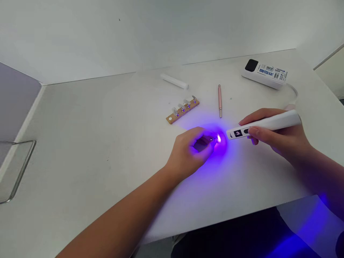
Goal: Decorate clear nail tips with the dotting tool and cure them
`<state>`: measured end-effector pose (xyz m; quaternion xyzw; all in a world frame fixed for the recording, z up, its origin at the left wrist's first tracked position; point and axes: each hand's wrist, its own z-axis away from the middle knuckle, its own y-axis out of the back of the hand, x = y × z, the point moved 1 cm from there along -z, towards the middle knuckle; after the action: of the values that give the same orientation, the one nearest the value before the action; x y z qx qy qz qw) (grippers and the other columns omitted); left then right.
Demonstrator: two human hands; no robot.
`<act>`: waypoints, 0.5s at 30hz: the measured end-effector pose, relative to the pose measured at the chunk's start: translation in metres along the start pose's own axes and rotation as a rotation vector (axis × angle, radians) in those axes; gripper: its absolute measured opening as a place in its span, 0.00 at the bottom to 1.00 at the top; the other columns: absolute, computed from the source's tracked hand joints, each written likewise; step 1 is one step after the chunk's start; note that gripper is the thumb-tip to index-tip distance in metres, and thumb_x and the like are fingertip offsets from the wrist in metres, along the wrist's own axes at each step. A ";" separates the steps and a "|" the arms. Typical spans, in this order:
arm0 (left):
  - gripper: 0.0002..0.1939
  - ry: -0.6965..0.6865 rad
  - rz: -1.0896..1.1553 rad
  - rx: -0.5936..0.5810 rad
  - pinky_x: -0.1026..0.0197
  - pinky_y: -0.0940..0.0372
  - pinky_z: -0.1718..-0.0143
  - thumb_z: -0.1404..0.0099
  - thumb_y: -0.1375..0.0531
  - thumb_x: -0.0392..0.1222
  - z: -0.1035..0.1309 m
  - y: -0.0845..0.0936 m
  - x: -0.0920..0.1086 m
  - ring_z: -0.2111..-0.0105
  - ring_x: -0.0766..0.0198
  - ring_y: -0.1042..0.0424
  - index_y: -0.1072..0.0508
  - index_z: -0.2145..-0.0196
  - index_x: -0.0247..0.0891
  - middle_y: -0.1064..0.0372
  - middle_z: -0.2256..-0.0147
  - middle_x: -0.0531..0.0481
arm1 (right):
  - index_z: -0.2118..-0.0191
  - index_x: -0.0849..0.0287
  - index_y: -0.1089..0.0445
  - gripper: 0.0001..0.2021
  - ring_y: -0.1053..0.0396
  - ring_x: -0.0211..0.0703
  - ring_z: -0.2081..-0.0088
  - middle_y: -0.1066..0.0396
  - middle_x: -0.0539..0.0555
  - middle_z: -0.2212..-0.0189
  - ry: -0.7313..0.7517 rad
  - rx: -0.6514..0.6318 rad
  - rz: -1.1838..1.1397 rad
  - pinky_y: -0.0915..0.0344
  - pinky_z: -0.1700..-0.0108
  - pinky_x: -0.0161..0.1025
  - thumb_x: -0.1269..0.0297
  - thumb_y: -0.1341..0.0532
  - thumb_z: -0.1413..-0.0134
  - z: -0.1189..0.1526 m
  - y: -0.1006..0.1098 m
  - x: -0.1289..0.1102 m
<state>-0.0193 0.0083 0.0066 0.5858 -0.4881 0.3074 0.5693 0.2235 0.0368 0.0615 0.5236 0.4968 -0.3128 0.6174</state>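
Observation:
My left hand (192, 148) pinches a small false nail tip (218, 138) between thumb and fingertips, a little above the white table. The tip glows bright violet, so its details are washed out. My right hand (274, 130) is wrapped round a white handheld UV lamp (274, 123), the thumb by its dark button and a small lit display. Its front end points at the nail tip from the right, with a short gap between them. Beyond my left hand, several clear nail tips stand on a wooden strip holder (182, 114) with one white round spot at its near end.
A pink pen-like tool (220, 100) lies behind the lamp. A white stick (174, 81) lies near the wall. At the back right sits a white power bank (264, 75) with a cable (295, 91). A bent metal rod (23, 172) is at the left.

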 end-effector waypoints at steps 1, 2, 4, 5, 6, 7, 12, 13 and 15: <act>0.06 0.003 0.001 -0.001 0.63 0.27 0.67 0.35 0.36 0.34 0.000 0.000 0.000 0.69 0.65 0.23 0.19 0.61 0.36 0.17 0.63 0.47 | 0.62 0.53 0.16 0.04 0.33 0.38 0.78 0.27 0.49 0.81 0.000 -0.003 -0.001 0.41 0.78 0.37 0.62 0.26 0.43 0.000 0.000 0.000; 0.06 0.007 0.004 -0.001 0.63 0.27 0.66 0.35 0.36 0.34 0.000 0.000 0.000 0.68 0.65 0.23 0.19 0.61 0.37 0.17 0.63 0.47 | 0.62 0.52 0.16 0.03 0.33 0.38 0.78 0.26 0.49 0.81 -0.001 -0.006 -0.003 0.41 0.78 0.37 0.62 0.26 0.43 0.000 0.000 0.000; 0.06 0.016 0.009 -0.003 0.62 0.27 0.66 0.35 0.36 0.34 0.000 0.000 0.000 0.68 0.64 0.22 0.19 0.61 0.38 0.17 0.63 0.47 | 0.62 0.52 0.16 0.03 0.32 0.38 0.78 0.26 0.49 0.81 -0.001 -0.006 -0.012 0.41 0.78 0.37 0.62 0.26 0.43 0.001 0.000 0.000; 0.06 0.020 0.009 -0.003 0.62 0.27 0.66 0.35 0.36 0.34 0.000 0.000 0.000 0.67 0.64 0.22 0.19 0.61 0.38 0.17 0.63 0.47 | 0.63 0.52 0.16 0.03 0.32 0.38 0.78 0.27 0.49 0.81 -0.003 -0.005 -0.011 0.41 0.78 0.37 0.62 0.26 0.43 0.001 0.000 -0.001; 0.06 0.021 0.009 -0.003 0.62 0.27 0.66 0.35 0.36 0.35 0.000 0.000 0.000 0.67 0.64 0.22 0.19 0.61 0.38 0.17 0.63 0.47 | 0.63 0.52 0.16 0.03 0.32 0.38 0.78 0.27 0.49 0.81 -0.006 -0.005 -0.006 0.41 0.78 0.37 0.63 0.26 0.43 0.001 0.000 -0.001; 0.06 0.021 0.006 -0.004 0.62 0.27 0.66 0.35 0.36 0.35 0.000 0.000 0.001 0.68 0.64 0.22 0.19 0.61 0.38 0.17 0.63 0.47 | 0.63 0.52 0.16 0.03 0.32 0.38 0.77 0.26 0.49 0.81 -0.012 -0.006 0.001 0.41 0.78 0.38 0.63 0.26 0.43 0.001 0.000 -0.002; 0.06 0.022 0.008 -0.001 0.63 0.27 0.66 0.35 0.36 0.34 0.000 0.000 0.001 0.68 0.65 0.23 0.19 0.61 0.38 0.17 0.62 0.47 | 0.63 0.53 0.16 0.03 0.33 0.38 0.78 0.27 0.49 0.81 -0.016 0.000 0.000 0.42 0.78 0.38 0.62 0.26 0.44 0.000 0.000 -0.002; 0.06 0.023 0.009 0.000 0.63 0.27 0.66 0.35 0.36 0.34 0.000 0.000 0.001 0.68 0.65 0.23 0.19 0.62 0.38 0.17 0.63 0.48 | 0.63 0.53 0.16 0.03 0.33 0.38 0.78 0.27 0.49 0.81 -0.014 0.001 -0.002 0.42 0.78 0.38 0.62 0.26 0.44 0.000 0.000 -0.002; 0.06 0.024 0.008 -0.001 0.64 0.27 0.66 0.36 0.36 0.33 0.000 0.000 0.002 0.69 0.66 0.23 0.20 0.62 0.38 0.18 0.64 0.48 | 0.63 0.53 0.16 0.03 0.33 0.38 0.78 0.27 0.49 0.81 -0.014 -0.001 -0.002 0.43 0.78 0.38 0.62 0.26 0.44 0.000 -0.001 -0.003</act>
<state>-0.0190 0.0082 0.0086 0.5796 -0.4838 0.3166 0.5743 0.2221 0.0362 0.0640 0.5207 0.4932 -0.3168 0.6207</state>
